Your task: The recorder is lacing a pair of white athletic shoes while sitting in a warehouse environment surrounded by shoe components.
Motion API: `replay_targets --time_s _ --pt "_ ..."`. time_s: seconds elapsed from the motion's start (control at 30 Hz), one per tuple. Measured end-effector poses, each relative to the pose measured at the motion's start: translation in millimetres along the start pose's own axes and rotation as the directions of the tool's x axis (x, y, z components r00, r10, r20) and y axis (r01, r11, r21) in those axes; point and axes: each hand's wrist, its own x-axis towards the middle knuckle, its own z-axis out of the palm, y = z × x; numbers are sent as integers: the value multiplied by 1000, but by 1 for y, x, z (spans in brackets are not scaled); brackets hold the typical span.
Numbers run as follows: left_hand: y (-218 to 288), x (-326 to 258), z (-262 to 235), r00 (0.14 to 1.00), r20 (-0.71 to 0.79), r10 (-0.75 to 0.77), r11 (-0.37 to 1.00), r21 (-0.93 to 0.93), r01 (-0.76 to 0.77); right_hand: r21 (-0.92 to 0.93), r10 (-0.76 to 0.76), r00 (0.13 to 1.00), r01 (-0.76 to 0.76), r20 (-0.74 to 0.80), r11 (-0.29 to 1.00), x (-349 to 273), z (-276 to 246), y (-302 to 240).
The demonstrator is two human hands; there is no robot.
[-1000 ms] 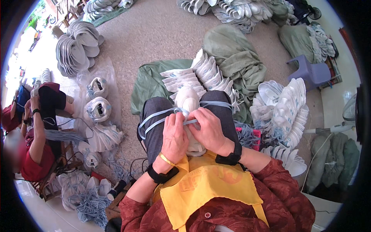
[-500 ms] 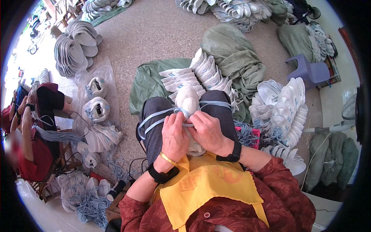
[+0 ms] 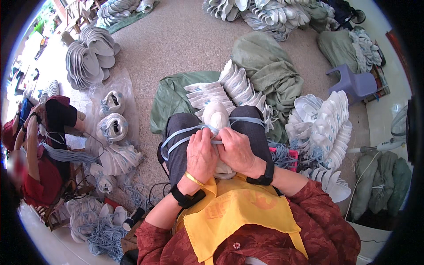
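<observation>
Between my knees rests a white shoe, its toe pointing away from me. A light blue shoelace runs from it in loops over both my thighs. My left hand is closed at the shoe's opening, thumb and fingers pinching the lace. Close beside it, my right hand also pinches the lace, with its fingers bent over the shoe's throat. The fingertips of both hands nearly meet, and they hide the eyelets and part of the lace.
Stacked white shoe uppers lie beyond my knees near a green sack. More uppers and a pink basket stand at right, with a purple stool farther back. At left are laced shoes and a co-worker.
The view has shifted slightly, so the surroundings sit a little lower and to the right. Both hands stay at the lace with almost the same grip.
</observation>
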Motion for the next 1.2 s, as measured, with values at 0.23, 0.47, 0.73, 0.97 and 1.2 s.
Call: replay_targets --time_s 0.23,0.47,0.73,0.97,1.2 --pt "-3 6 -3 999 -37 8 1000 18 -7 -2 21 999 -21 34 1000 -7 -12 -6" --pt "-12 -3 13 998 -49 -35 999 28 37 -70 -3 997 8 78 998 -8 -14 -7" --pt "-6 -3 12 996 -91 -19 1000 -12 18 -81 0 998 6 64 997 -10 -7 -2" --pt "-12 -1 22 997 -79 0 998 63 5 -33 20 998 -18 56 999 2 0 14" --pt "-2 -4 7 997 -66 27 1000 -6 -28 33 29 994 -33 101 999 6 -6 21"
